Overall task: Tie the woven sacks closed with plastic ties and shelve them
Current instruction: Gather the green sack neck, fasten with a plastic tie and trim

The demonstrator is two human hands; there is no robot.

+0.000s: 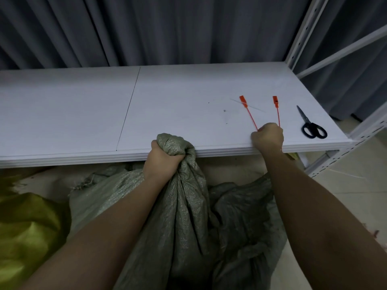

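The sack (188,206) is dull grey-green woven plastic, creased and slack, standing on the floor just in front of the white shelf (83,105). Its mouth is gathered into a bunched neck that rises to the near edge of the shelf. The left hand (162,158) is closed tight round that neck in a fist, with a tuft of the fabric sticking out above the fingers.

The right hand (268,136) rests at the shelf's near edge, to the right of the sack, curled into a fist round the thin tails of two red plastic ties (251,116). The ties fan out away from the hand across the shelf, each ending in a flat red tag. Black-handled scissors (311,124) lie on the shelf further right, apart from the hand.

The fist hides the near ends of the ties. More grey-green sacking lies crumpled behind and right of the held sack, its shape hard to read. A yellow-green sack (27,231) at the near left is cut off by the frame.
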